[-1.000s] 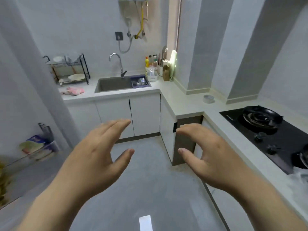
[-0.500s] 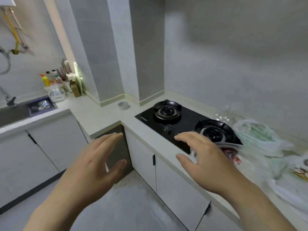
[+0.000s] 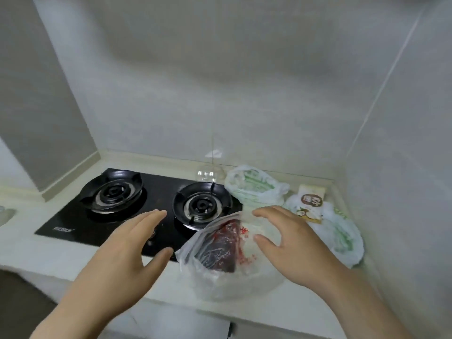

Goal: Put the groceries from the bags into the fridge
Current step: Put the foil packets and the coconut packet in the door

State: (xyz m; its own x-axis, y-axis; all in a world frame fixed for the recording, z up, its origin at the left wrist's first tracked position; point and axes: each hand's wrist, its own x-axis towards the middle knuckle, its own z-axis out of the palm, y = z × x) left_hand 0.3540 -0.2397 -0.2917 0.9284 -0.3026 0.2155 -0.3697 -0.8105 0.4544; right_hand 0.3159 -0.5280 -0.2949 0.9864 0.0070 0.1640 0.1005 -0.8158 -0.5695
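- Comparing with the frame half a second ago, we log the view swung to the right: the sink and the bottles by it are gone from sight, and the black hob [image 3: 80, 216] now sits at left centre.
- Left hand [image 3: 127, 243]: open as before, fingers straight and together, thumb apart, holding nothing, now over the near edge of the hob.
- Right hand [image 3: 291, 243]: also open as before, fingers spread. It was over the hob's near edge and is now over the clear bag [image 3: 220, 285]. We cannot tell whether it touches the plastic.
- Clear bag: on the pale counter [image 3: 44, 255], near edge, just right of the hob. A dark red piece of meat [image 3: 217, 250] lies inside. We cannot read the red characters printed on the plastic.
- Green-printed bag [image 3: 254, 187]: far side of the counter, beside the right burner [image 3: 201, 204].
- Second green-printed bag [image 3: 344, 241]: at right, against the wall.
- Pouch [image 3: 311, 206]: on that second bag, with a dark round label, two large pale characters we cannot make out, and a coconut picture below.
- Hob marking: small white lettering at its near left corner, too blurred to read.
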